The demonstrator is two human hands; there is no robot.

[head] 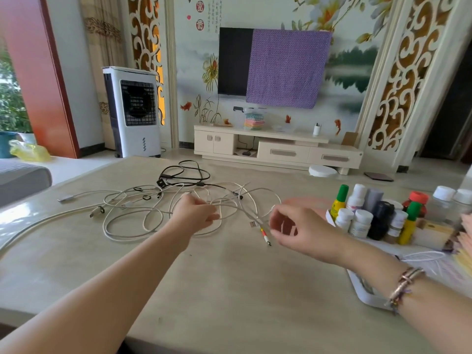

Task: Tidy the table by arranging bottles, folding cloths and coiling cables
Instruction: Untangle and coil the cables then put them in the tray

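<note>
A tangle of white cables [132,213] and a black cable [184,175] lies on the beige table [229,290]. My left hand [195,213] is in the middle of the tangle, fingers curled round a white cable strand. My right hand [293,226] is to the right with curled fingers pinching the same white strand near its plug end; a red-and-yellow-tipped connector [264,235] hangs just beside it. A cluster of small bottles [375,215] stands at the right on a white tray [365,292].
Folded pastel cloths [464,241] lie at the far right edge by the tray. More clear bottles with white caps [449,203] stand behind the cluster. A grey cushion [23,180] sits beyond the table's left edge. Bare tabletop lies in front of the cables.
</note>
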